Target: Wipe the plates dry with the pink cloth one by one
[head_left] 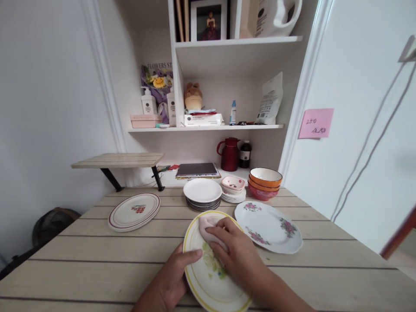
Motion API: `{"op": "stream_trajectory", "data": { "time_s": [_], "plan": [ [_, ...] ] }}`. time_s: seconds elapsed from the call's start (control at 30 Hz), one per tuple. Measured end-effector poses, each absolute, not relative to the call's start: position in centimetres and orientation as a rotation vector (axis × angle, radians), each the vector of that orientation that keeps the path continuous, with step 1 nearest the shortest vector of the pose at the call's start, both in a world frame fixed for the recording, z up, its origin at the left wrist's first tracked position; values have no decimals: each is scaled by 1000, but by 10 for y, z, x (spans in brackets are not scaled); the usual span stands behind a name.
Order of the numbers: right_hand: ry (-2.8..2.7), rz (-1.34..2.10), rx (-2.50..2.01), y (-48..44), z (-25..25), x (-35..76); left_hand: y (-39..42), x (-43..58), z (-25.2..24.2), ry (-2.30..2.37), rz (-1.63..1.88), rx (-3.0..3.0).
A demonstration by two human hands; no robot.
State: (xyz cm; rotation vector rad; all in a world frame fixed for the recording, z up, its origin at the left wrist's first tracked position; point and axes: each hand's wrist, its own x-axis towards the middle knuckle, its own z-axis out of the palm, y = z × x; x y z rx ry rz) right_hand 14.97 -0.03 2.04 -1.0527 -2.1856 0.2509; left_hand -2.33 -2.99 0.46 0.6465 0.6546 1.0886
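A white plate with a yellow rim (208, 284) and a green floral print sits tilted over the near part of the wooden table (81, 264). My left hand (175, 277) grips its left rim, thumb on top. My right hand (234, 251) presses a small pink cloth (206, 224) flat against the plate's upper face, fingers curled over the cloth.
On the table: a red-rimmed plate stack (134, 211) at left, a floral plate (268, 225) at right, a stack of white plates (202, 193), small dishes (233, 189) and orange and red bowls (264, 183) behind. Shelves with a red jug (229, 154) stand at the back.
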Motion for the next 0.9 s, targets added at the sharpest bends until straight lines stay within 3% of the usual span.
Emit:
{"op": "stream_trajectory", "data": {
  "time_s": [0.47, 0.9],
  "plan": [
    [-2078, -106, -1076, 23, 22, 163, -23, -28, -5, 493, 1150, 595],
    [-2169, 111, -1107, 16, 21, 175, -18, -36, 0, 415, 1300, 513]
  ]
}}
